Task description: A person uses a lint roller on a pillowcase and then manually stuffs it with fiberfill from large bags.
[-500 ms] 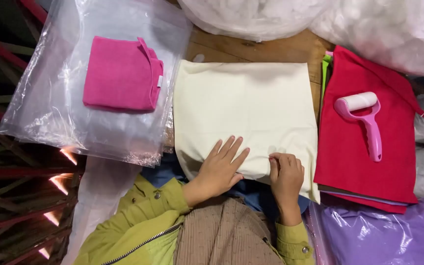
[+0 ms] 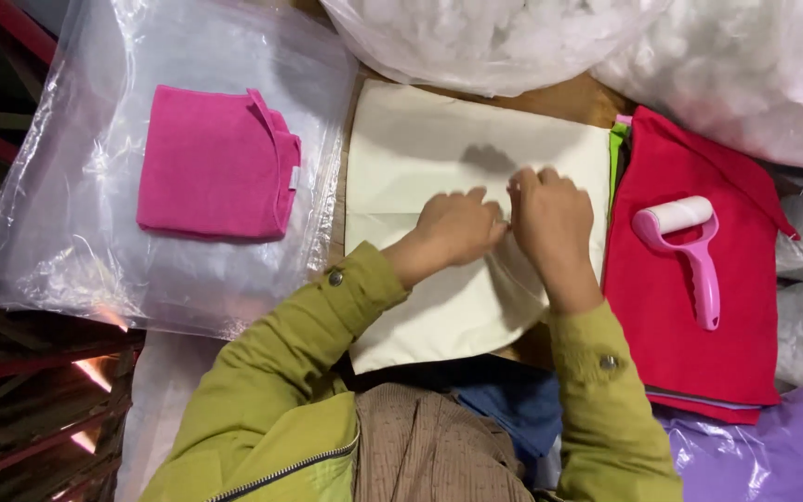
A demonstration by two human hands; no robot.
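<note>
- A cream cloth [image 2: 439,149] is spread flat on the wooden table [image 2: 587,98], between a clear plastic bag [image 2: 67,186] and a red cloth [image 2: 671,316].
- The cloth's middle is pinched by the left hand [image 2: 457,228] and the right hand [image 2: 550,218], both curled with fingertips touching.
- A folded pink cloth [image 2: 211,163] is seen on the bag.
- A pink lint roller [image 2: 685,246] is laid on the red cloth.

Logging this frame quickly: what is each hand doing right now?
Left hand: fingers curled on the cream fabric; whether it pinches it cannot be told.
Right hand: the same, curled on the cream fabric.
</note>
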